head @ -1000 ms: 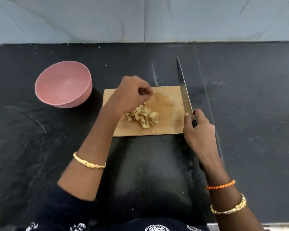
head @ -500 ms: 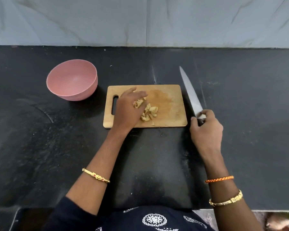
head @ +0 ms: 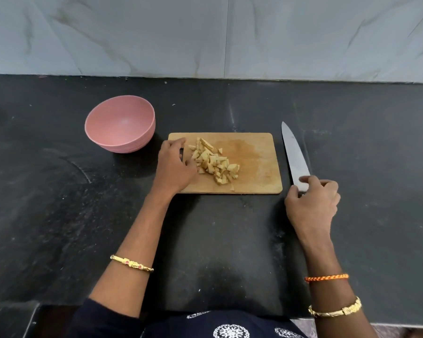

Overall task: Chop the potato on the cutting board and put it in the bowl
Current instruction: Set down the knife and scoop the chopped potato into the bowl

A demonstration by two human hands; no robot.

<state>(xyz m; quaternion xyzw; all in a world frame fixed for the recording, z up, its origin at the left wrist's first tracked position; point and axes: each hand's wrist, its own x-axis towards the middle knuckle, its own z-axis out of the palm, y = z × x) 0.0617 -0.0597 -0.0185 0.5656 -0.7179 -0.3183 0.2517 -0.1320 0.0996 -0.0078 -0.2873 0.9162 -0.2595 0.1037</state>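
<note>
The pale chopped potato pieces [head: 214, 162] are heaped on the rectangular wooden cutting board [head: 254, 162], the heap running from 11 to 5 o'clock. The board's left end is gripped by the left hand [head: 175, 167]. The long steel knife [head: 294, 154], tip at 12 o'clock, is held at its handle by the right hand [head: 311, 203]. The round pink bowl [head: 120, 126] sits at 10 o'clock. No writing is seen.

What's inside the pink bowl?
Nothing shows inside the pink bowl: its inner wall and bottom look bare. The chopped potato pieces are all on the cutting board. The near wall hides a little.
</note>
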